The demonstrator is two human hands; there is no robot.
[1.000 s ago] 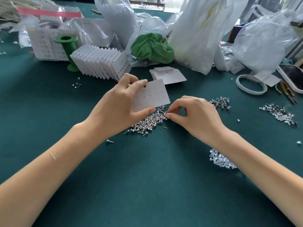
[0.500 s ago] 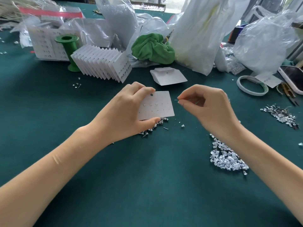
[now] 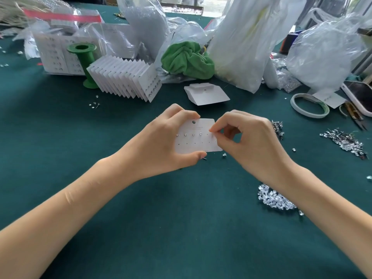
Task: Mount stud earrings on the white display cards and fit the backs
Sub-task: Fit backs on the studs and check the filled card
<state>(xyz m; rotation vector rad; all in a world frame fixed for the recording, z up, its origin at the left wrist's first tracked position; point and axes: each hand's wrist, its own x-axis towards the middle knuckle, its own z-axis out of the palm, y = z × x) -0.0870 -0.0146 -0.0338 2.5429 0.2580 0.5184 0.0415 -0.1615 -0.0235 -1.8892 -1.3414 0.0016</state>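
A green spool stands far left on the dark green tabletop. A crumpled green cloth lies among plastic bags. A tape roll lies far right, beside scissors.

A row of cards stands left of a cloth; a tape roll lies far right on the worktop.

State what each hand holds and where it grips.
Left hand grips the white display card by its left edge. Right hand pinches something tiny at the card's top row, likely a stud; too small to confirm.
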